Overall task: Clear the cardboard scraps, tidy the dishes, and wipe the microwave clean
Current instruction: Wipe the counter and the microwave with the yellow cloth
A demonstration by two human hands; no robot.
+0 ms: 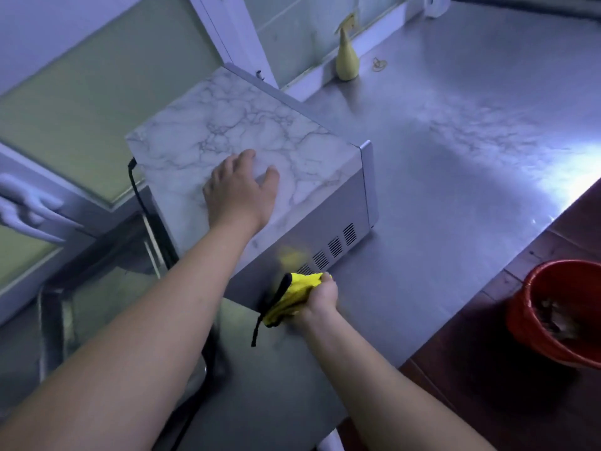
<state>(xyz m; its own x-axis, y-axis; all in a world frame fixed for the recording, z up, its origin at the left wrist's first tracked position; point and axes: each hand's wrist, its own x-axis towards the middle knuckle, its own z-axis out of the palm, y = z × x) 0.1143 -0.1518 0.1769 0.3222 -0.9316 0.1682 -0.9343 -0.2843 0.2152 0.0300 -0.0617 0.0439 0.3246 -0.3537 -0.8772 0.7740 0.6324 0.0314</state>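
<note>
The microwave stands on a steel counter, its top covered with a marble-patterned sheet and its vented grey side facing me. My left hand lies flat on the marble top, fingers spread. My right hand is closed around a bunched yellow cloth with a black edge and a dangling black loop. The cloth is pressed against the lower near corner of the microwave's side, just left of the vent slots. The cloth's reflection shows as a yellow blur on the metal.
The steel counter stretches right and back. A yellow spray bottle stands by the back wall. A red bucket holding scraps sits on the floor at right. A black power cord hangs behind the microwave. A steel sink lies at left.
</note>
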